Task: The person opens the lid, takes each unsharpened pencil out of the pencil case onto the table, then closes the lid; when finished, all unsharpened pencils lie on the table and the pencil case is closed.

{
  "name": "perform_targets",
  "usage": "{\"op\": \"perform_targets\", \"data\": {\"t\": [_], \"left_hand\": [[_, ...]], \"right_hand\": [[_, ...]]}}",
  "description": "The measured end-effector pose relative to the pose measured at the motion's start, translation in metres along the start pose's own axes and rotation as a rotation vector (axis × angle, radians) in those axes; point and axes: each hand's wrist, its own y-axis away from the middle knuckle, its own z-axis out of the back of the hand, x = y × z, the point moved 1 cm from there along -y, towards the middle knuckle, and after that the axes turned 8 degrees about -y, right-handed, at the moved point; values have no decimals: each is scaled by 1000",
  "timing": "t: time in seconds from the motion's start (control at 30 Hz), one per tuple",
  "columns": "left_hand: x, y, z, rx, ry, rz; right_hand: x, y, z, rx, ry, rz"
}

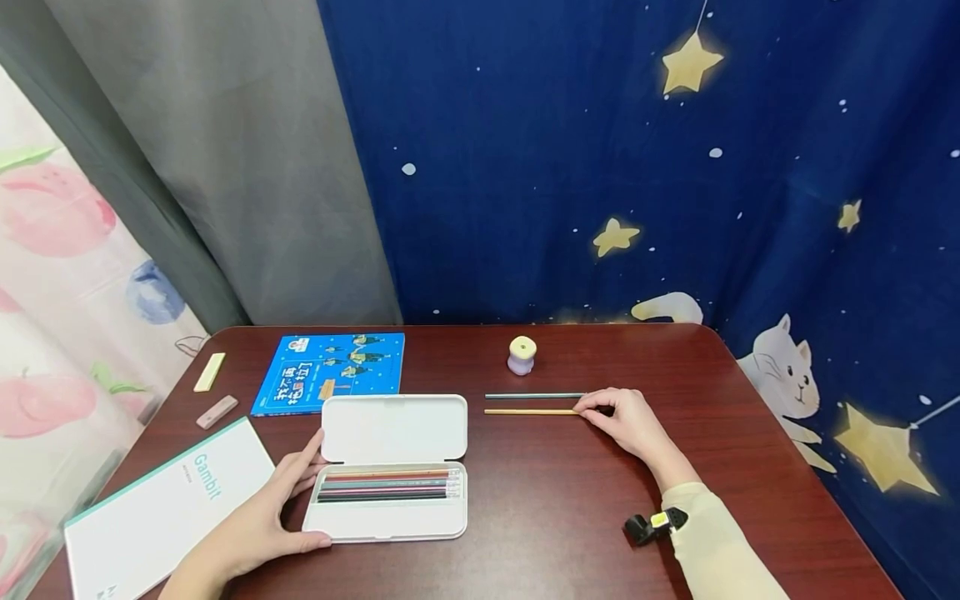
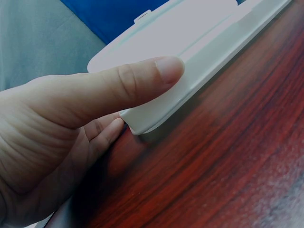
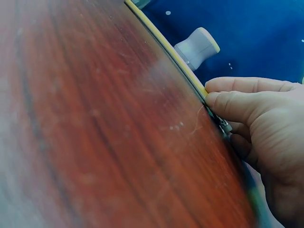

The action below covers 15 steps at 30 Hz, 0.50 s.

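A white pencil case lies with its lid folded back and several pencils in its tray. My left hand holds the case by its left end, thumb along the front side and fingers at the left edge, as the left wrist view also shows. To the right of the case, my right hand pinches one end of a yellow pencil between thumb and fingertips. Just behind it, a dark green pencil lies parallel on the table; its right end is hidden by the hand.
Behind the pencils stands a small yellow and lilac object. A blue book lies behind the case. At the left are a white Gambit notebook, a pink eraser-like block and a pale yellow stick. Curtains hang behind the table.
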Motion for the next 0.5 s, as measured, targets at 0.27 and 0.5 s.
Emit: {"op": "perform_targets", "data": {"t": [0.27,0.5], "left_hand": [[-2,0,0,7,-15,19],[0,0,0,6,-10,10]], "right_hand": [[0,0,-2,-22,21,6],[2,0,-2,-37,27,-1]]}}
